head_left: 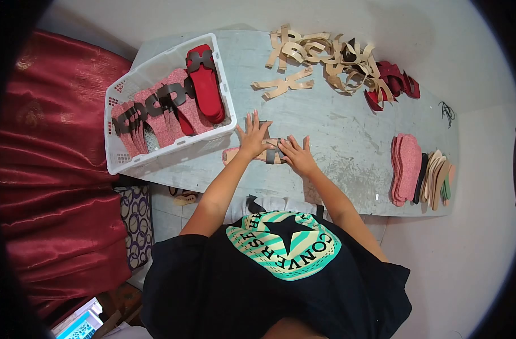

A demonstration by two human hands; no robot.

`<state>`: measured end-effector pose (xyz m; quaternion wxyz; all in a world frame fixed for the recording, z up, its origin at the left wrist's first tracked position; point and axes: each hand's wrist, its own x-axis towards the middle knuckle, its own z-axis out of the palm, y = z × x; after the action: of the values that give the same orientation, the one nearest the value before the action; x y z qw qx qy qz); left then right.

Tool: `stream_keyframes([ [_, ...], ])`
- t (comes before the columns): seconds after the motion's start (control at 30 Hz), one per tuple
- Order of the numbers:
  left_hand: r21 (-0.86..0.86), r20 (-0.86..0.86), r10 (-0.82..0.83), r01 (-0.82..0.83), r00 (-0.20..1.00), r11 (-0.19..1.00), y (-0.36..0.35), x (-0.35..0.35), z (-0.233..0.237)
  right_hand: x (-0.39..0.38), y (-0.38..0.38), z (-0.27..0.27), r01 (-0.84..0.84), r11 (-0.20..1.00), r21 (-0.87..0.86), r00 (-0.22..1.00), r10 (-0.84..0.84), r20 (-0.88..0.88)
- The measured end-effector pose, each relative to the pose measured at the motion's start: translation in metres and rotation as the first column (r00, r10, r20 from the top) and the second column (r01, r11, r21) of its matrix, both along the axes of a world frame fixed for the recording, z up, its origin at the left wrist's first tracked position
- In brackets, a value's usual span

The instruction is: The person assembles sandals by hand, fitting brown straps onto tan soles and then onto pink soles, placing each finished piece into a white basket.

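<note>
My left hand [253, 137] lies with its fingers spread over the middle of a pink-edged sole [230, 154] on the table. Close by on the right, my right hand [297, 156] rests on the sole's right end, its fingers apart. Between the two hands a dark strap piece [270, 153] crosses the tan face of the sole. Part of the dark strap also shows above, near the left hand's fingertips. Both palms cover some of the sole and strap, so how they join is hidden.
A white basket [173, 148] of pink soles and red slippers [206, 93] stands left on the grey table [337, 164]. Beige straps [286, 83] and dark red straps [393, 82] lie at the back. Pink soles [406, 166] and other soles [436, 175] are at right.
</note>
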<state>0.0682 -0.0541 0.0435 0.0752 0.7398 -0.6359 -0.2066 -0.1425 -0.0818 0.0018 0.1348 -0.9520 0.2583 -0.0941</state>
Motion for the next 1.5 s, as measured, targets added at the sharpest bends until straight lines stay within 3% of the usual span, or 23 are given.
stream_keyframes([
  [0.27,0.012,0.006,0.021,-0.021,1.000,1.000,0.002,0.000,-0.004,0.002,0.002,0.005,0.024,0.997,-0.076,0.994,-0.015,0.111],
  [0.43,0.022,-0.020,0.053,-0.053,0.998,0.998,0.002,0.000,-0.004,0.001,-0.001,0.000,-0.087,0.996,0.016,0.975,0.082,0.205],
  [0.67,-0.012,-0.036,0.052,-0.052,0.998,0.999,0.003,0.000,-0.010,-0.002,0.005,0.007,-0.121,0.993,0.009,0.962,0.115,0.247],
  [0.73,0.005,-0.034,0.053,-0.053,0.998,0.999,0.003,0.000,-0.009,-0.002,0.006,0.008,-0.147,0.980,-0.131,0.985,0.158,0.074],
  [1.07,0.013,-0.013,0.089,-0.089,0.996,0.996,0.003,-0.002,-0.009,0.002,0.010,0.021,-0.146,0.985,-0.098,0.989,0.144,-0.021],
  [1.37,-0.039,-0.225,0.131,-0.144,0.965,0.989,0.004,0.003,-0.019,0.003,0.009,0.024,-0.144,0.989,-0.041,0.987,0.141,-0.078],
  [1.43,-0.175,-0.283,0.122,-0.176,0.951,0.969,0.004,0.004,-0.015,0.003,0.009,0.024,-0.145,0.988,-0.043,0.986,0.141,-0.093],
  [1.5,-0.175,-0.344,0.080,-0.148,0.935,0.973,0.004,0.010,-0.006,0.003,0.009,0.024,-0.149,0.988,-0.050,0.984,0.143,-0.102],
])
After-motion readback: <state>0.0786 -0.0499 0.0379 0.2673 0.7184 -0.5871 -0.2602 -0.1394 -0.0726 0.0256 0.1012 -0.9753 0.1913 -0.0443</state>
